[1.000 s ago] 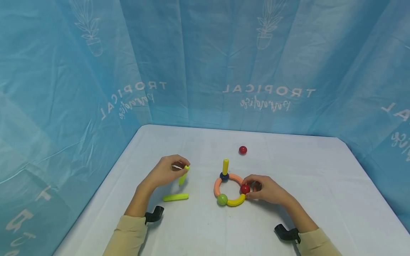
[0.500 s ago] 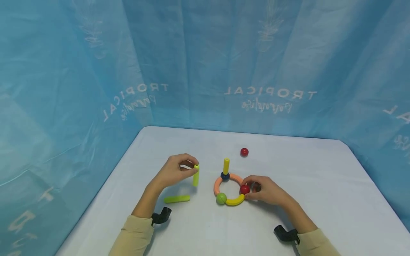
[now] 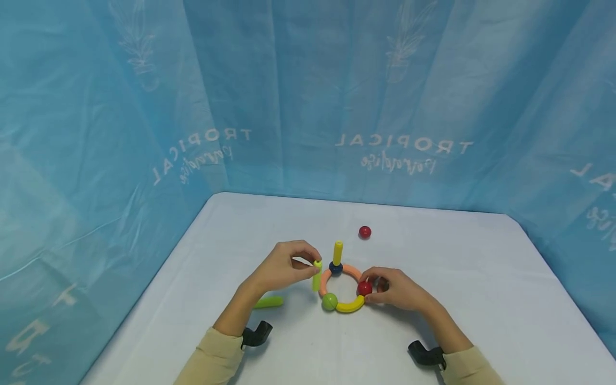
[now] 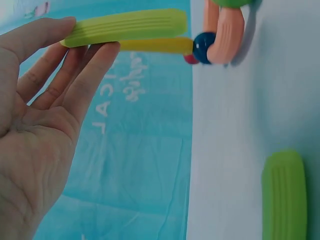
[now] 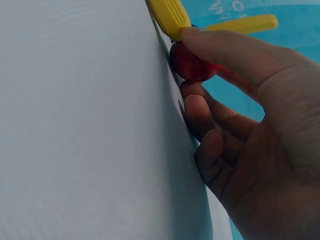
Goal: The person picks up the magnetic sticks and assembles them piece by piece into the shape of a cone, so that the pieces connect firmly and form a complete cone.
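Note:
My left hand [image 3: 289, 263] pinches a lime-green toy rod [image 3: 316, 278] by its upper end. The rod hangs upright above the table, just left of a ring of toy pieces. That ring joins curved orange pieces [image 3: 324, 279], a curved yellow piece [image 3: 350, 307], a green ball [image 3: 329, 301], a dark blue ball [image 3: 336, 268] and a red ball [image 3: 364, 288]. From the blue ball a straight yellow rod [image 3: 338, 253] stands up. My right hand [image 3: 399, 290] holds the red ball at the ring's right side, its thumb [image 5: 215, 44] touching where the yellow piece meets the ball.
A second lime-green rod [image 4: 285, 200] lies on the white table [image 3: 308, 347], partly behind my left forearm in the head view. Beyond the ring lies a loose red ball [image 3: 364, 232]. Blue printed cloth [image 3: 298, 107] hangs around the table's back and sides.
My left hand has carried the lime-green rod rightward, close to the ring, and the rod has gone from tilted to upright. The right hand stays on the red ball.

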{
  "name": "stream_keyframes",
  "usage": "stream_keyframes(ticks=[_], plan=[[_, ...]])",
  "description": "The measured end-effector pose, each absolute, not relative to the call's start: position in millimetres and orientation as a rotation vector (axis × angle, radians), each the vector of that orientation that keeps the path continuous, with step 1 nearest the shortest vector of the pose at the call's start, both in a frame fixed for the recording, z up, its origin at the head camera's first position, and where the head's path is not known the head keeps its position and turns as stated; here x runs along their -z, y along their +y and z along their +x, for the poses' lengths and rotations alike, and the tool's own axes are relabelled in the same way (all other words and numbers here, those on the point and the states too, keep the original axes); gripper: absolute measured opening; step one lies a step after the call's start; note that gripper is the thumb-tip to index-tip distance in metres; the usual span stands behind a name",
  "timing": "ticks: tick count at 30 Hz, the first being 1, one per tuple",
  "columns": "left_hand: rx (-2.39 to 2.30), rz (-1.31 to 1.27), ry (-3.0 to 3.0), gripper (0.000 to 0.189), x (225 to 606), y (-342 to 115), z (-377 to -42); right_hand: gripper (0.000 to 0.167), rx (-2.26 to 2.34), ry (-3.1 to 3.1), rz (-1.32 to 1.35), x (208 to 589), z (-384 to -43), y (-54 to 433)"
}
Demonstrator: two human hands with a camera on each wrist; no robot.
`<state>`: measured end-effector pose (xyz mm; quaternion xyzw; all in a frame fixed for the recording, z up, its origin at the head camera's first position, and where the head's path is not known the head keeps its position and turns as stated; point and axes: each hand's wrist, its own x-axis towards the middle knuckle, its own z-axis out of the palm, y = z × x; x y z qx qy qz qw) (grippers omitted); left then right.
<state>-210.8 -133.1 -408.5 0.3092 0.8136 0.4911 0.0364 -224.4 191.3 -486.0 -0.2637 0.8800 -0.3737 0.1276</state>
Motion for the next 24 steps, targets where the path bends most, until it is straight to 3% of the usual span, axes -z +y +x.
stream_keyframes(ticks=[14,24], plan=[[-1.482,0.989,2.415,0.019,413.7,-108.5,-203.9,0.042,1.114,2.553,-0.788,487.6,-224.1,191.7],[-1.443,0.96,2.433,0.027,417.7,-121.7,-204.6,0.043,1.119,2.549,-0.779,487.5,-224.0,189.4]])
